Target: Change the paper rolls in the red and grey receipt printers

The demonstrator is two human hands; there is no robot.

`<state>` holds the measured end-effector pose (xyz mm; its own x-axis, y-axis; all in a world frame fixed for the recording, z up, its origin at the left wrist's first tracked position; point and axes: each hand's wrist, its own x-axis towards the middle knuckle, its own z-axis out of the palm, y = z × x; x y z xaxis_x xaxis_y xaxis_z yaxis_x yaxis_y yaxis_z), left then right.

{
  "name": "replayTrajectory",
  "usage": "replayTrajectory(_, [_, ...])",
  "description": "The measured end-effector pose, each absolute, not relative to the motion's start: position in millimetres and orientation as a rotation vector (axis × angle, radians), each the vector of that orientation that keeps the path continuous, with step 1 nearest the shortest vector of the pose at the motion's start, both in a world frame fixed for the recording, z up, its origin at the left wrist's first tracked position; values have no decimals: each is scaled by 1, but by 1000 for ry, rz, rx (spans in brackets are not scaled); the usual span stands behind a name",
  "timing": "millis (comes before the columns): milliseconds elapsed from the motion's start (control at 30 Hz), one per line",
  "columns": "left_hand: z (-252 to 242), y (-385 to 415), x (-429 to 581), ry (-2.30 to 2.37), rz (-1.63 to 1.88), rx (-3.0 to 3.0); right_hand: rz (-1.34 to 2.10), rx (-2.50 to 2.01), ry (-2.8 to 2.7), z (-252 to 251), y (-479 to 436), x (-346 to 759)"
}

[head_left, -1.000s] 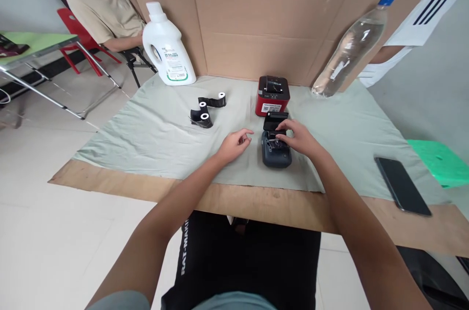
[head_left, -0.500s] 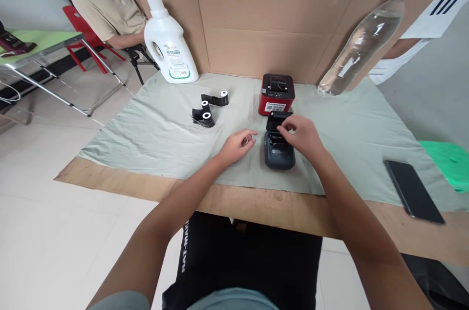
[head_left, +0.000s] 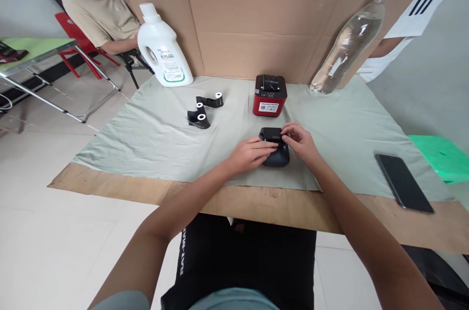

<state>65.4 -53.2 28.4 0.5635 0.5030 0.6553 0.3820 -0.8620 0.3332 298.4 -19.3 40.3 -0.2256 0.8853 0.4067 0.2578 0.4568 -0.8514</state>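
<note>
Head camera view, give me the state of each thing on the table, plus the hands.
Dark device: lid over it, fully shut or not unclear
Left hand: fingers on the dark device
Right hand: fingertips at the lid's edge
Red device: standing, black strip on top
Black rolls: three, partly unwound
White jug: standing, capped
Clear bottle: standing, capped, holding clear liquid
Phone: flat, screen dark

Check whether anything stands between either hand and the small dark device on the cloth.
Nothing visible does: the left hand reaches across the dark device, and the right hand is at the right end of its lid. The red machine stands beyond them.
</note>
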Motion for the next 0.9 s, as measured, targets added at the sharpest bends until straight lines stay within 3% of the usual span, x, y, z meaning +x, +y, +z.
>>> replayTrajectory(333, [35, -56, 62, 1149, 976, 2190, 979, -1212, -1584, 16, -28, 303])
replayTrajectory(667, [34, -50, 56, 1247, 742, 2377, 1200, -1281, -1611, 25, -18, 308])
replayTrajectory(900, [18, -52, 57, 1226, 834, 2373, 854, -1468, -1507, 15, -66, 287])
